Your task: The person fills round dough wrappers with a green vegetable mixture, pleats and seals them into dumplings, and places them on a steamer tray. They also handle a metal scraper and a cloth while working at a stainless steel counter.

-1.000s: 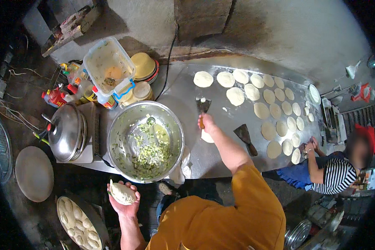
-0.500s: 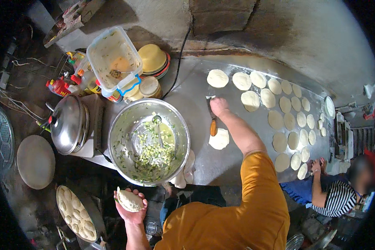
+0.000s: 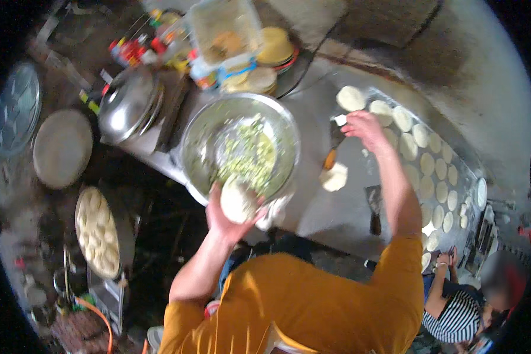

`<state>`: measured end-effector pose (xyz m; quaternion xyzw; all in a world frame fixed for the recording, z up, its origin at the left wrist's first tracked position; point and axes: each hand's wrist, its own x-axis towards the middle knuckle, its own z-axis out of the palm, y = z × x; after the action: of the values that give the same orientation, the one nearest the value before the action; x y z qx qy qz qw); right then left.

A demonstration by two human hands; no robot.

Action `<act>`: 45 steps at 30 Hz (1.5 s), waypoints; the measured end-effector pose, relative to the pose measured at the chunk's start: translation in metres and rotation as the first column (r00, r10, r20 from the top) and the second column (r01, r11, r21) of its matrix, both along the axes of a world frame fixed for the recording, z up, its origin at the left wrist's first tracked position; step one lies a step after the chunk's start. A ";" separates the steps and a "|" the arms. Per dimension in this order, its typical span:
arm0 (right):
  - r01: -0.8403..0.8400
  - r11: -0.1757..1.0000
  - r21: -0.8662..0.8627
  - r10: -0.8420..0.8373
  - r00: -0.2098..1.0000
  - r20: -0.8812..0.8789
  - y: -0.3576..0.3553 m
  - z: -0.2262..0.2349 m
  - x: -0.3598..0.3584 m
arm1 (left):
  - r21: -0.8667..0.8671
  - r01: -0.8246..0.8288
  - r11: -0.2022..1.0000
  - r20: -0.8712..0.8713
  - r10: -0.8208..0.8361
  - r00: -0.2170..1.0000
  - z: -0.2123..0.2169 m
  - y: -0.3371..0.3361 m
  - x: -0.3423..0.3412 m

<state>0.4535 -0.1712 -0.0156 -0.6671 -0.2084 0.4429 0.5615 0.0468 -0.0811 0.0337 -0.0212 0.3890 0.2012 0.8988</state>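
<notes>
Over the near edge of the large steel bowl (image 3: 186, 133), my left hand (image 3: 218, 218) cups a pale, rounded piece of dough (image 3: 238, 197), fingers curled round its underside. Chopped green and pale filling (image 3: 242, 150) lies in the bowl. My right hand (image 3: 364, 128) is out over the metal table, fingers drawn together beside a small white bit (image 3: 340, 120); blur hides what they grip. Just below that hand lies a dark-bladed tool with an orange handle (image 3: 330, 160), its handle end by a flat dough round (image 3: 334, 177).
A second scraper (image 3: 373, 209) lies near my right forearm. Several dough rounds (image 3: 426, 164) cover the table's right side, where another person (image 3: 457, 315) works. A lidded pan (image 3: 127, 106), plastic tub (image 3: 224, 32) and tray of dough pieces (image 3: 97, 233) are to the left.
My left hand has brought the dough up and right to the bowl's near rim. My right hand's fingers have shifted beside the orange-handled tool. The whole view has turned and blurred.
</notes>
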 end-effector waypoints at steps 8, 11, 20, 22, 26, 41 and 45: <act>-0.507 0.859 0.071 0.488 0.853 0.184 0.002 0.136 -0.213 | -0.023 0.129 0.991 0.385 -0.110 0.916 0.011 -0.001 -0.031; -0.609 0.782 0.132 0.482 0.726 0.491 0.012 0.135 -0.294 | -0.024 0.122 0.992 0.394 -0.103 0.913 0.010 -0.002 -0.084; -0.896 0.442 -0.027 0.047 -0.006 0.999 0.041 0.133 -0.491 | -0.068 -0.102 0.992 0.343 0.120 0.932 0.024 -0.001 -0.254; -0.920 0.384 -0.077 0.006 -0.081 0.997 0.046 0.132 -0.521 | -0.062 -0.119 0.991 0.302 0.133 0.944 0.025 0.002 -0.286; -0.932 0.311 -0.187 0.060 -0.178 0.982 0.051 0.137 -0.568 | -0.058 -0.188 0.980 0.353 0.197 0.915 0.010 0.003 -0.335; -0.843 0.466 0.268 0.102 0.352 0.930 0.106 0.112 -0.627 | 0.065 -0.546 0.835 0.291 0.508 0.811 0.019 0.015 -0.365; -0.741 0.557 0.374 0.124 0.520 0.845 0.111 0.094 -0.634 | 0.085 -0.696 0.713 0.349 0.633 0.691 0.019 0.023 -0.355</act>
<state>-0.1804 -0.0606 0.0784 -0.4309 -0.7437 0.1524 0.4878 -0.3077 -0.0578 0.0525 -0.0956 0.1923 0.5490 0.8078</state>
